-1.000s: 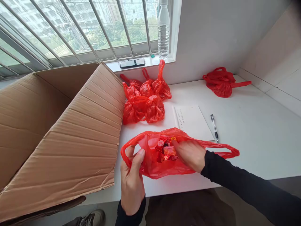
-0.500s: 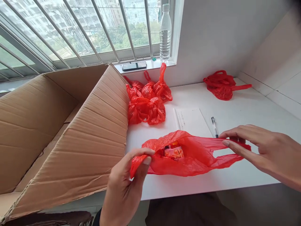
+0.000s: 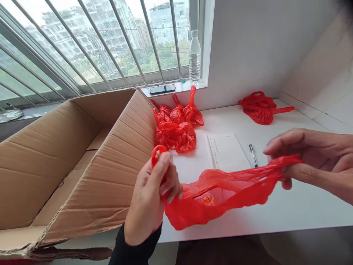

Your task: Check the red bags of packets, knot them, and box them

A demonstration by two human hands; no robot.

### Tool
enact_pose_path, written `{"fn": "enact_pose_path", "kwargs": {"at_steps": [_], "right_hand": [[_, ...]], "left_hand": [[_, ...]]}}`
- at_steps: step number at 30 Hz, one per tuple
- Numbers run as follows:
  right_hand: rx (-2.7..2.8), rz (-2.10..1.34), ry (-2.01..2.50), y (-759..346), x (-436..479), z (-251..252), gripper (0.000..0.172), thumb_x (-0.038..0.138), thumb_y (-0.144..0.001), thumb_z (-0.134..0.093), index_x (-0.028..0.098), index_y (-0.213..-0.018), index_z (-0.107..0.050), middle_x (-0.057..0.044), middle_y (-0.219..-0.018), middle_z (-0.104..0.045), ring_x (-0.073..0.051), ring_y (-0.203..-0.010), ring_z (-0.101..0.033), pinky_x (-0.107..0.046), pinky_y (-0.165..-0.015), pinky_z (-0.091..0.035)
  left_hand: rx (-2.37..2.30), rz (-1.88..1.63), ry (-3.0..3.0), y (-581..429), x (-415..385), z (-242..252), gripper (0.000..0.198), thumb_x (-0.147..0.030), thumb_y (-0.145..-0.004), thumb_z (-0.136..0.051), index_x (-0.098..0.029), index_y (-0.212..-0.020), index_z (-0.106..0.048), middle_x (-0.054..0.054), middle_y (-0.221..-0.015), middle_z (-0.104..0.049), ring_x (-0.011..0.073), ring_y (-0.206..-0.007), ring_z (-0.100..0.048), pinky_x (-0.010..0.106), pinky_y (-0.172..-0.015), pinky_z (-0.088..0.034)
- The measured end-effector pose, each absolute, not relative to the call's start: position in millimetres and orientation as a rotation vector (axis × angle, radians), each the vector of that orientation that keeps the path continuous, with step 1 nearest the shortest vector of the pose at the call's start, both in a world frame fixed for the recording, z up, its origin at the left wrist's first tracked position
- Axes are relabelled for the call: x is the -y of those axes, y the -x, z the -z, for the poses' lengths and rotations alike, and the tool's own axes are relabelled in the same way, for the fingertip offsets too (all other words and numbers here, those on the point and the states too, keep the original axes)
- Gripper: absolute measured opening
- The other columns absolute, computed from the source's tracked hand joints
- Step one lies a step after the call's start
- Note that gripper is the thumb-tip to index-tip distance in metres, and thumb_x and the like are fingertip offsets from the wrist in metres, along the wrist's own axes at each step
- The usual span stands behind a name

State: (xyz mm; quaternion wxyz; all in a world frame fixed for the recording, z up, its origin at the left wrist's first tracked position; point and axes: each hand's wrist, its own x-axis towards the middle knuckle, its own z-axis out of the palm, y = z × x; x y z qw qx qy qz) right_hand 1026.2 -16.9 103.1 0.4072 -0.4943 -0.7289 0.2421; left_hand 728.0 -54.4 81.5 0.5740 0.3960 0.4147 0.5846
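A thin red plastic bag (image 3: 220, 204) is stretched between my hands above the near edge of the white table. Through its mouth an orange and pink printed packet (image 3: 209, 199) shows, partly covered by the plastic. My left hand (image 3: 157, 187) is closed around the bag's left handle, and a small loop sticks up above the thumb. At the other end, my right hand (image 3: 317, 158) holds the right handles, which lie over the thumb; its fingers are curved and raised above them.
A large open cardboard box (image 3: 110, 176) stands at left. Beside it are several tied red bags (image 3: 179, 127). Further right lie a notebook (image 3: 228, 151), a pen (image 3: 253, 155) and more red bags (image 3: 260, 108). A phone (image 3: 162, 89) and a water bottle (image 3: 195, 59) are on the windowsill.
My left hand has risen and wrapped round the left handle, from a pinch at the bag's edge. My right hand has lifted slightly, its fingers spreading from the thumb. The bag's mouth is narrower.
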Motion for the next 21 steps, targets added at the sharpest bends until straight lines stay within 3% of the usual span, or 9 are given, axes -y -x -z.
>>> {"fn": "enact_pose_path", "kwargs": {"at_steps": [2, 4, 5, 8, 10, 12, 15, 17, 21], "right_hand": [[1.911, -0.927, 1.097, -1005, 16, -112, 0.017, 0.041, -0.088, -0.075, 0.029, -0.100, -0.072, -0.002, -0.083, -0.070, -0.017, -0.056, -0.071, -0.025, -0.049, -0.063], [1.961, -1.051, 0.955, -983, 17, -119, 0.012, 0.031, -0.091, -0.072, 0.030, -0.103, -0.071, -0.001, -0.092, -0.071, -0.019, -0.072, -0.075, -0.026, -0.060, -0.067], [2.017, -1.055, 0.898, -973, 19, -122, 0.015, 0.027, -0.091, -0.072, 0.031, -0.105, -0.071, -0.001, -0.097, -0.071, -0.019, -0.081, -0.076, -0.027, -0.067, -0.068], [2.159, -0.867, 0.780, -956, 20, -125, 0.029, 0.022, -0.092, -0.069, 0.035, -0.118, -0.069, -0.001, -0.119, -0.069, -0.021, -0.105, -0.071, -0.031, -0.084, -0.066], [2.221, -0.690, 0.804, -954, 16, -124, 0.039, 0.024, -0.094, -0.066, 0.035, -0.132, -0.062, -0.003, -0.135, -0.062, -0.023, -0.118, -0.065, -0.036, -0.093, -0.063], [2.307, -0.644, 0.845, -956, 9, -120, 0.039, 0.025, -0.097, -0.062, 0.032, -0.135, -0.060, -0.004, -0.135, -0.062, -0.023, -0.118, -0.064, -0.036, -0.095, -0.059], [2.343, -0.804, 0.917, -960, 0, -113, 0.014, 0.027, -0.100, -0.058, 0.029, -0.109, -0.068, 0.000, -0.107, -0.070, -0.016, -0.095, -0.067, -0.030, -0.083, -0.056], [2.245, -0.858, 1.013, -960, -3, -108, 0.012, 0.030, -0.101, -0.056, 0.028, -0.096, -0.067, 0.002, -0.098, -0.069, -0.015, -0.089, -0.065, -0.029, -0.077, -0.053], [2.200, -0.863, 1.003, -954, -4, -99, 0.013, 0.034, -0.100, -0.059, 0.029, -0.111, -0.064, 0.002, -0.111, -0.067, -0.016, -0.100, -0.062, -0.030, -0.087, -0.050]], "left_hand": [[-1.092, -1.264, -1.080, -741, 60, -85, 0.022, -0.037, -0.086, -0.071, -0.026, -0.103, -0.063, -0.006, -0.063, -0.048, 0.0104, -0.051, -0.046, 0.023, -0.051, -0.048], [-1.189, -1.148, -1.303, -755, 67, -86, 0.048, -0.029, -0.078, -0.079, -0.027, -0.123, -0.063, 0.002, -0.079, -0.061, 0.0174, -0.068, -0.059, 0.028, -0.062, -0.055], [-1.201, -1.094, -1.401, -760, 69, -86, 0.049, -0.028, -0.078, -0.079, -0.026, -0.125, -0.064, 0.005, -0.085, -0.065, 0.0206, -0.075, -0.063, 0.030, -0.067, -0.056], [-1.082, -1.008, -1.482, -766, 66, -82, 0.018, -0.038, -0.093, -0.064, -0.022, -0.095, -0.072, 0.004, -0.076, -0.063, 0.0183, -0.071, -0.059, 0.028, -0.065, -0.051], [-0.954, -0.967, -1.354, -764, 58, -79, 0.036, -0.043, -0.102, -0.048, -0.021, -0.083, -0.069, 0.000, -0.069, -0.057, 0.0128, -0.062, -0.049, 0.024, -0.059, -0.043], [-0.867, -0.940, -1.217, -758, 50, -75, 0.040, -0.045, -0.104, -0.045, -0.019, -0.083, -0.068, -0.001, -0.070, -0.053, 0.0099, -0.060, -0.041, 0.023, -0.057, -0.036], [-0.833, -0.933, -1.132, -751, 43, -69, 0.041, -0.047, -0.104, -0.044, -0.018, -0.089, -0.069, -0.002, -0.070, -0.048, 0.0096, -0.061, -0.039, 0.025, -0.060, -0.034], [-0.855, -0.916, -1.121, -747, 41, -65, 0.044, -0.049, -0.105, -0.041, -0.018, -0.097, -0.070, -0.003, -0.065, -0.046, 0.0106, -0.060, -0.042, 0.027, -0.062, -0.035], [-0.840, -0.850, -1.150, -743, 42, -63, 0.045, -0.046, -0.105, -0.040, -0.017, -0.092, -0.071, -0.001, -0.066, -0.048, 0.0106, -0.059, -0.040, 0.028, -0.062, -0.034]]}}
